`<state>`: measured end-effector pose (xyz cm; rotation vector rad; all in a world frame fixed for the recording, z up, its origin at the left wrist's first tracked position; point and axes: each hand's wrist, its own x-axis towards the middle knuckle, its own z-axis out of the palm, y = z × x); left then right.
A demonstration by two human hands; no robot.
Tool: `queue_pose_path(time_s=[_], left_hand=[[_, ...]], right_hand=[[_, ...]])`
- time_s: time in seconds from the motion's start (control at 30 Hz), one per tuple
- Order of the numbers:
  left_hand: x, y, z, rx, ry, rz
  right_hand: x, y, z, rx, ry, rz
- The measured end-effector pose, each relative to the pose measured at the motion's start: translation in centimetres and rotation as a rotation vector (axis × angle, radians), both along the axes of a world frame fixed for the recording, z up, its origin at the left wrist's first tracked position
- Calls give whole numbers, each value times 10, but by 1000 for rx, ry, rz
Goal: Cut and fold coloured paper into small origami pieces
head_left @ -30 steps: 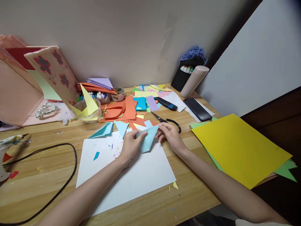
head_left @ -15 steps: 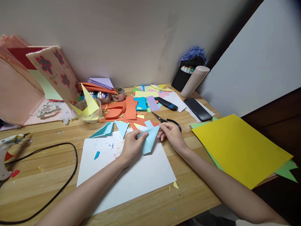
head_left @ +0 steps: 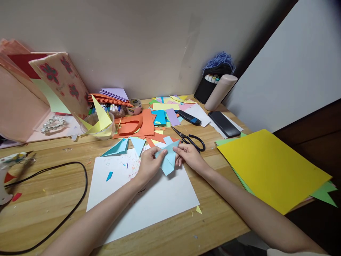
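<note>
Both my hands pinch one folded light blue paper piece (head_left: 168, 160) above a large white sheet (head_left: 149, 193) on the wooden desk. My left hand (head_left: 149, 164) grips its left side, thumb on top. My right hand (head_left: 189, 155) grips its right side, fingers curled against the fold. Black scissors (head_left: 190, 139) lie just behind my right hand. Other folded light blue pieces (head_left: 119, 147) rest at the white sheet's far edge.
A heap of coloured paper scraps (head_left: 149, 121) fills the desk's back middle. A yellow sheet stack (head_left: 269, 167) lies right, a phone (head_left: 223, 123) and pen holder (head_left: 210, 85) behind it. A black cable (head_left: 74, 199) and glue gun (head_left: 10, 167) lie left.
My right hand has slid left along the blue paper, closing the fold toward my left hand. The paper now looks narrower. My left hand has stayed put.
</note>
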<state>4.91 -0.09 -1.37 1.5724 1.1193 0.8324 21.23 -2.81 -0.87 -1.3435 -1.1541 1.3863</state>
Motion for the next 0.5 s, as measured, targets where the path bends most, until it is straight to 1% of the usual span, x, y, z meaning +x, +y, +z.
queue_pose_path(time_s=[0.1, 0.27, 0.43, 0.5], left_hand=[[0, 1, -1, 11, 16, -15], [0, 1, -1, 11, 42, -46], [2, -2, 3, 36, 79, -112], [1, -3, 3, 58, 96, -127]], right_hand=[[2, 2, 0, 21, 19, -24], [6, 6, -2, 92, -44, -115], [7, 6, 0, 105, 2, -123], [7, 6, 1, 99, 2, -90]])
